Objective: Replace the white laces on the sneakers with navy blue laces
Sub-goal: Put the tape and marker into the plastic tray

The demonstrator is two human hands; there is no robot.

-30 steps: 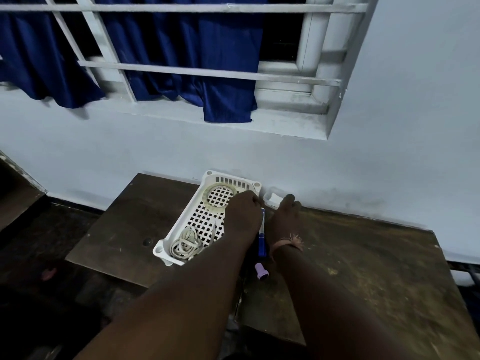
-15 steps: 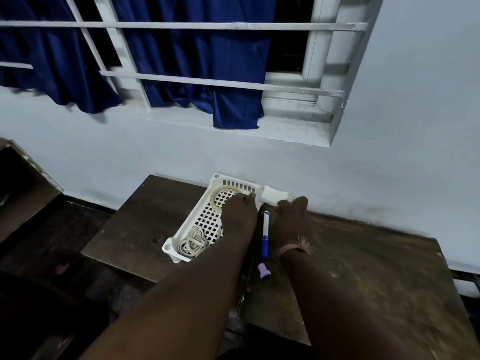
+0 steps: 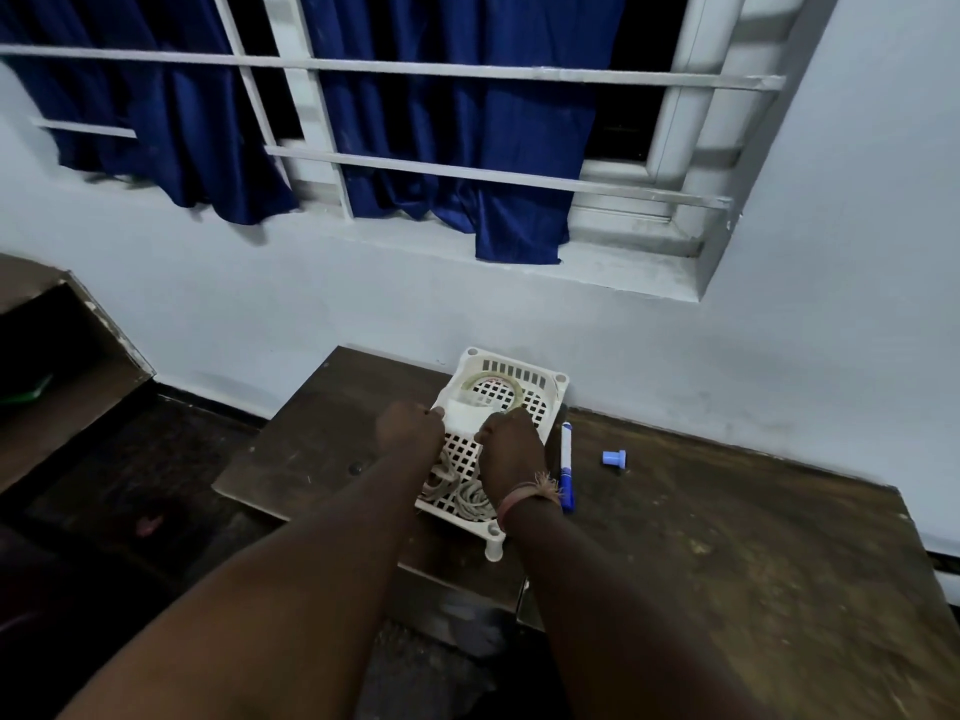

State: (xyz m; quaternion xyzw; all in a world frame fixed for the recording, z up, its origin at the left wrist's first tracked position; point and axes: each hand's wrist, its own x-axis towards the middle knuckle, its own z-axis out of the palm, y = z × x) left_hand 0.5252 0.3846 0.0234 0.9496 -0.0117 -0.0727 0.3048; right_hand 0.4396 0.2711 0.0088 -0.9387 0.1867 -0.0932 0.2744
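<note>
Centre frame, our left hand and right hand pinch a white packet over the white basket holding a tape roll and coiled white laces, lying lengthwise toward us.

The white laces lie in the near end of a white plastic basket with a grid bottom. They look off-white or cream in the dim light and are gathered into loose coils, one bundle at the near corner and another strand looping just to its left, partly hidden behind the two forearms. The basket stands on the dark wooden surface, its far end close to the wall. Neither sneakers nor navy laces can be made out. Above the middle of the basket, both hands hold a small white piece between them.
</note>
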